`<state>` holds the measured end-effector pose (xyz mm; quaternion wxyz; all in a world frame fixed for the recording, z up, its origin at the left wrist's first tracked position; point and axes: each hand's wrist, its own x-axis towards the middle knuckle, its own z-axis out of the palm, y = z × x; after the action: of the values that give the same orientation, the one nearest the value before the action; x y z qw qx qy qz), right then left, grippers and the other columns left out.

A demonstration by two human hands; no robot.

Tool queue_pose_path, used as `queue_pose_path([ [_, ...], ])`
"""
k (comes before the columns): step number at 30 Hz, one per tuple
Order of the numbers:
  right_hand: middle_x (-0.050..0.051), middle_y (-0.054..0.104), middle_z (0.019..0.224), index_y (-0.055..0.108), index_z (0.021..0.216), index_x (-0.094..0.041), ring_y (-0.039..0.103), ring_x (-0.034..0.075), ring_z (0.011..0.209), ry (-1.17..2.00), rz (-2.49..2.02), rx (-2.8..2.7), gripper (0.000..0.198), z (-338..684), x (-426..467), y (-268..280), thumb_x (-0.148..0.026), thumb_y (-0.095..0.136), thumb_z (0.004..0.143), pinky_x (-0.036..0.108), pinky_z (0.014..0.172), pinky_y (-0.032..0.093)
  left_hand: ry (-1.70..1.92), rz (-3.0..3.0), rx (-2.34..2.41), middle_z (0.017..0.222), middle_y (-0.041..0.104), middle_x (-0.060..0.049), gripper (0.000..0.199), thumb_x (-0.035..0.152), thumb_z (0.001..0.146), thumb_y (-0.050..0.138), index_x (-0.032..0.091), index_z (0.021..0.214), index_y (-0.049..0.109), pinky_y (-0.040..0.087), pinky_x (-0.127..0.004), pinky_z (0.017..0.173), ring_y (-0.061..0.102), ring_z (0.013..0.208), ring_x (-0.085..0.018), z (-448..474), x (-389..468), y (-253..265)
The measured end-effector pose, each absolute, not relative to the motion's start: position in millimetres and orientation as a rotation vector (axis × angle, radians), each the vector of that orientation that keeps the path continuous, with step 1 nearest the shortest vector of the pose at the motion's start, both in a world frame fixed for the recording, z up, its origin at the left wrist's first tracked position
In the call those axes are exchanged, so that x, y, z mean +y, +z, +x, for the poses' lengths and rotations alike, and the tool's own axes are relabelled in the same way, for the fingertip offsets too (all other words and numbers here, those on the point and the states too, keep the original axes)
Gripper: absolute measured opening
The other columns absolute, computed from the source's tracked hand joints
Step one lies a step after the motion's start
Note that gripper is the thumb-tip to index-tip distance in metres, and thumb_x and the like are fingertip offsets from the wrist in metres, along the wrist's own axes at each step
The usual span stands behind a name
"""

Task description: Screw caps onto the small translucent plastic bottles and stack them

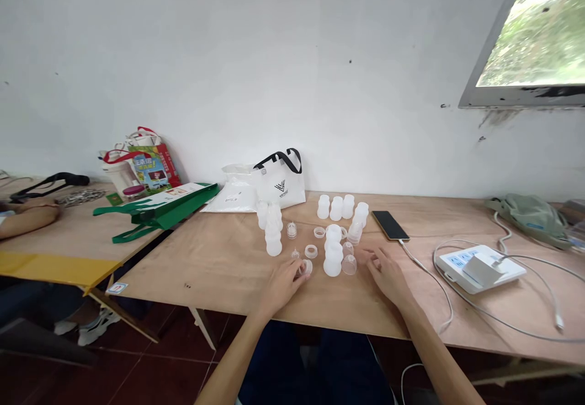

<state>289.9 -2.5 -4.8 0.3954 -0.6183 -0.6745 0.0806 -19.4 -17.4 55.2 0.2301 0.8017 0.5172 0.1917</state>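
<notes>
left hand palm-down at a clear ring

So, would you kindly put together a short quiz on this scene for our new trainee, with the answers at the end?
1. True or false: the clear dome caps on the table lie between the left hand and the right hand.

2. Which hand is nearer the black phone?
A) the left hand
B) the right hand
C) both equally near

3. Fill in: as the camera sees it, the green bag lies to the ____ of the white bag with black handles.

Key: 1. True; 2. B; 3. left
</notes>
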Motion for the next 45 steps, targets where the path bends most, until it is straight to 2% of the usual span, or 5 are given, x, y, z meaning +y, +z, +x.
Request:
queue_pose_path([
  [12,0.004,0.069,0.073,0.068,0.093,-0.025,0.059,0.018,0.057,-0.133,-0.999,-1.648,0.016,238,-57,30,-0.03,0.054,0.096,0.034,0.06,0.05,0.658,2.081,1.332,0.088,0.062,-0.001,0.028,0.046,0.097,0.046,0.021,0.088,0.054,0.041,-0.03,0.073,0.055,0.078,-0.019,-36,-10,54],
  [21,0.002,0.069,0.109,0.058,0.126,-0.033,0.067,0.02,0.077,0.497,-1.193,-2.196,0.028,179,-60,35,-0.029,0.047,0.1,0.031,0.069,0.049,0.745,1.84,1.152,0.089,0.057,-0.001,0.031,0.052,0.096,0.049,0.021,0.091,0.051,0.049,-0.026,0.062,0.056,0.079,-0.018,-38,-10,53],
  [29,0.0,0.068,0.091,0.05,0.12,-0.027,0.064,0.021,0.073,0.726,-1.236,-1.934,0.024,162,-48,14,-0.03,0.05,0.097,0.036,0.073,0.05,0.768,1.543,0.865,0.096,0.06,-0.004,0.031,0.049,0.093,0.058,0.018,0.094,0.058,0.057,-0.027,0.068,0.062,0.09,-0.018,-34,-10,63],
  [34,0.005,0.067,0.119,0.047,0.122,-0.027,0.064,0.016,0.069,0.955,-1.087,-1.725,0.027,160,-44,11,-0.038,0.052,0.098,0.036,0.074,0.053,0.73,1.414,0.85,0.099,0.061,-0.006,0.037,0.053,0.092,0.06,0.017,0.098,0.061,0.058,-0.027,0.067,0.063,0.088,-0.018,-34,-7,57],
  [45,0.0,0.069,0.081,0.061,0.092,-0.024,0.061,0.016,0.061,0.991,-1.088,-1.615,0.029,162,-42,17,-0.053,0.058,0.095,0.03,0.06,0.05,0.76,1.275,0.908,0.11,0.062,-0.009,0.029,0.046,0.092,0.06,0.017,0.097,0.058,0.063,-0.038,0.078,0.065,0.091,-0.019,-35,-7,58],
])
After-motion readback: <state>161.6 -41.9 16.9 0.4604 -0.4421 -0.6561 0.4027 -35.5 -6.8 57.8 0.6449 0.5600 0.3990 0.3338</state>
